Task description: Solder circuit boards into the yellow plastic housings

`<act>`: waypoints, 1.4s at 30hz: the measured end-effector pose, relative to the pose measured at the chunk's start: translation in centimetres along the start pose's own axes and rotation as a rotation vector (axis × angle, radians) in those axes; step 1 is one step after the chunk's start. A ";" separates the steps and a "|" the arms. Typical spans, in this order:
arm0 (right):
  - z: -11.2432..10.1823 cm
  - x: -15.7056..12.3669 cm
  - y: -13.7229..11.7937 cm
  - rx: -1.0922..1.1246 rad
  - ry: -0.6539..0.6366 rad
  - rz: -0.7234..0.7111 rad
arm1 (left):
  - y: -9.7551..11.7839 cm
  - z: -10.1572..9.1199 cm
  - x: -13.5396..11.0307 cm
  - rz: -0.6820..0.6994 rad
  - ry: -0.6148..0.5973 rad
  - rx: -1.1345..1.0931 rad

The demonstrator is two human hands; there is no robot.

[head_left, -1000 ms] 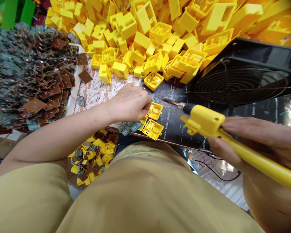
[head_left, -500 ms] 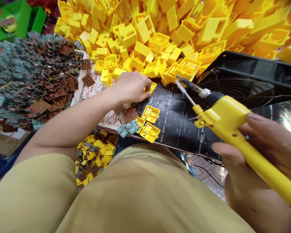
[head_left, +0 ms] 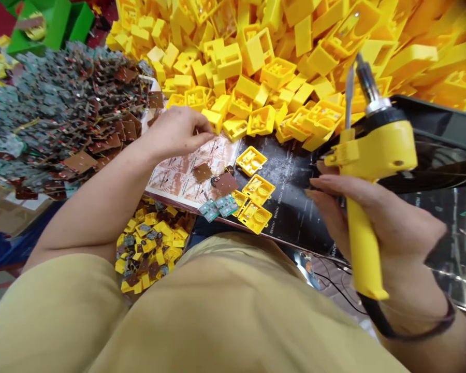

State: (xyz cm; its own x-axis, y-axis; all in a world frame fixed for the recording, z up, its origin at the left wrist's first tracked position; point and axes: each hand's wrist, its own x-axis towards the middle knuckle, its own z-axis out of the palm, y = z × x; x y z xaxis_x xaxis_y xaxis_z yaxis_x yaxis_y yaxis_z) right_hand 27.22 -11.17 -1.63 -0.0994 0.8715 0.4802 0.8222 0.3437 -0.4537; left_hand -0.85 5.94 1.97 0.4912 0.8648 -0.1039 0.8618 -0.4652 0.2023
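My left hand [head_left: 180, 133] hovers over the papered left part of the bench, at the edge of the heap of yellow plastic cases [head_left: 233, 62]. Its thumb and forefinger are loosely curled with a gap between them, and I see nothing held; the other fingers are hidden. My right hand [head_left: 396, 228] grips a yellow soldering gun [head_left: 367, 223] by its handle, tip and feed tube pointing up. Between the hands, an open yellow case [head_left: 251, 160] lies above further open cases [head_left: 256, 216]. Beside these are green circuit boards [head_left: 218, 207] and brown boards [head_left: 226, 184] with wires.
A large pile of circuit boards [head_left: 77, 109] covers the left. Below the bench edge stands a container of yellow cases and boards [head_left: 155, 243]. Green bins [head_left: 48, 26] are at the back left. A black fan-like unit [head_left: 431, 111] sits behind the soldering gun.
My left hand has let go of a yellow case, now lying on the bench, and moved left. My right hand has swung the soldering gun from pointing left to upright. The view has shifted slightly.
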 end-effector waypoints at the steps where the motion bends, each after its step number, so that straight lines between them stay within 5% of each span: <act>1: 0.4 0.8 -0.4 -0.023 0.016 -0.071 | -0.8 0.2 -0.6 -0.014 -0.034 0.039; 7: 4.3 5.7 -1.7 -0.307 -0.146 -0.299 | -1.6 2.0 -3.9 0.098 -0.164 0.113; 11: 6.1 7.3 -1.7 -0.393 -0.274 -0.361 | -1.5 2.6 -5.4 0.081 -0.132 -0.099; 15: 6.5 7.9 -1.9 -0.338 -0.351 -0.378 | -1.0 2.4 -5.9 0.033 0.114 -0.413; 18: 6.6 8.2 -2.1 -0.256 -0.413 -0.308 | 0.3 2.4 -5.9 0.025 0.353 -0.382; 22: 6.2 7.4 -1.9 -0.136 -0.488 -0.268 | 1.5 4.5 -6.1 0.157 0.493 -0.380; 28: 3.5 4.3 -1.4 0.052 -0.312 -0.266 | 0.3 7.6 -7.4 0.609 0.328 -0.375; 35: 0.9 2.4 -1.5 0.051 0.125 -0.346 | -0.4 4.1 -6.3 0.559 0.276 -0.240; 39: 0.4 1.0 -0.9 0.036 0.155 -0.306 | -0.5 2.8 -6.0 0.698 0.098 -0.030; 42: 0.7 0.1 -0.4 0.039 0.134 -0.248 | -0.1 3.0 -6.1 0.777 0.082 0.091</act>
State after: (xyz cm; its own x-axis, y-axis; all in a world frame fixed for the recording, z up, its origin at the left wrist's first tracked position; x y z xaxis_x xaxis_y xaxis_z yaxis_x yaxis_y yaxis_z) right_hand 26.52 -10.95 -1.91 -0.2177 0.7057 0.6743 0.7594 0.5565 -0.3372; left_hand -3.60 0.11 -0.37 0.9495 0.2945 0.1078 0.2834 -0.9530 0.1069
